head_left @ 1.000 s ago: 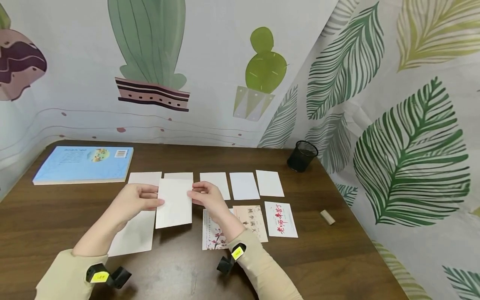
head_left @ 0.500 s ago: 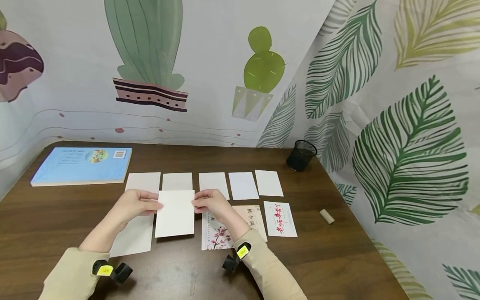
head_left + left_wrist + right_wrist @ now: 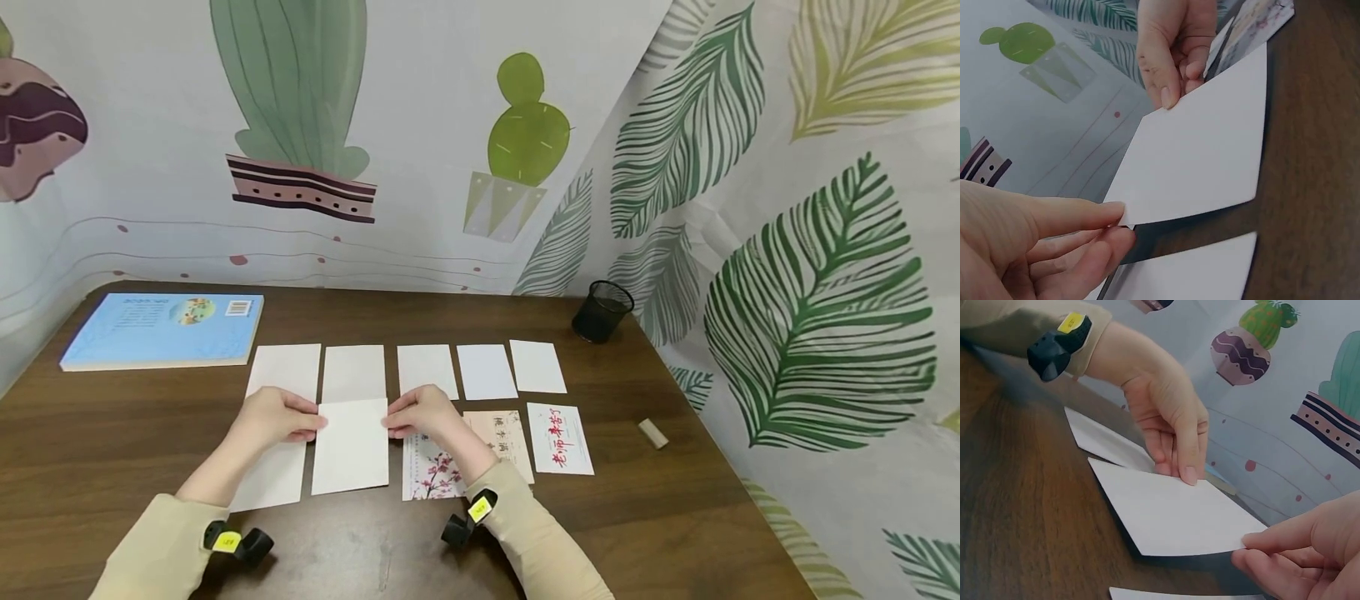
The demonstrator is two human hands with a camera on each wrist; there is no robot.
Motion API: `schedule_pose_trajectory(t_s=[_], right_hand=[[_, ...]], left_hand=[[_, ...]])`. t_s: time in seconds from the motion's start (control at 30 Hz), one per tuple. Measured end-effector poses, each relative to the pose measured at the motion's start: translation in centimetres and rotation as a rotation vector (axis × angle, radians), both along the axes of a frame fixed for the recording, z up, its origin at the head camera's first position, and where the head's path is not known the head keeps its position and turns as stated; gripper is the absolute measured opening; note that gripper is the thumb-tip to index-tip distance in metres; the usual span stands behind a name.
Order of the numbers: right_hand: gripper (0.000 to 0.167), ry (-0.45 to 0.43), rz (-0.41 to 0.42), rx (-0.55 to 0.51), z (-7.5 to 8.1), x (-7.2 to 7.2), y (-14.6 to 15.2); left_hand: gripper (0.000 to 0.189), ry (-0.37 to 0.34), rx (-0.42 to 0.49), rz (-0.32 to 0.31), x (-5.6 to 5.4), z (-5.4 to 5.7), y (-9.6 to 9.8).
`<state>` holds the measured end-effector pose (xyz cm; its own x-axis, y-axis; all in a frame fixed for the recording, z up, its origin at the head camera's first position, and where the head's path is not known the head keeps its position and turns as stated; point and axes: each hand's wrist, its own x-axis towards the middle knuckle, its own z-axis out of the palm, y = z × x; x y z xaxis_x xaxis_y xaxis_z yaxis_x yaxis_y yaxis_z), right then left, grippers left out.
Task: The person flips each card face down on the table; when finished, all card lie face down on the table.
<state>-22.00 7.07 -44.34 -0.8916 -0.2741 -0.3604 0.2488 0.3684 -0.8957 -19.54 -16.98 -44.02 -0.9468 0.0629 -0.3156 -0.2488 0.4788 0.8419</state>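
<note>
Both hands hold a blank white card (image 3: 351, 450) by its opposite side edges, low over the table. My left hand (image 3: 273, 421) pinches the left edge between thumb and fingers. On the right edge, my right hand (image 3: 431, 412) has a like pinch. The left wrist view shows the left thumb over the card (image 3: 1197, 144) and fingers beneath it. In the right wrist view a dark shadow lies along the near side of the card (image 3: 1172, 519). A blank card (image 3: 354, 372) lies just beyond its far edge. Blossom-printed card (image 3: 438, 477) is partly hidden by the right hand and wrist.
White paper (image 3: 266, 483) lies under the left hand. More blank cards (image 3: 487, 372) form a back row; a card with red writing (image 3: 560, 450) is in front. A blue book (image 3: 161, 329), black mesh pen cup (image 3: 602, 312) and small pale block (image 3: 653, 433) lie around.
The held card has come toward me and down to the table, both hands moving with it. The blank card behind it, partly covered before, now shows more fully.
</note>
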Motion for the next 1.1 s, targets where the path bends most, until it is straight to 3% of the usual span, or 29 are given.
schedule_pose_trajectory(t_s=[0.4,0.93,1.1], right_hand=[[0.014,0.031,0.0,0.106,-0.1,0.1,-0.2],[0.013,0.037,0.005,0.067,-0.1,-0.1,0.4],[0.015,0.076,-0.007,0.034,0.0,-0.5,1.6]], left_hand=[[0.03,0.018,-0.098,0.0,0.3,0.2,0.3],[0.029,0.039,-0.17,-0.001,0.3,0.1,-0.1],[0.037,0.117,-0.151,-0.059,0.5,1.0,0.5]])
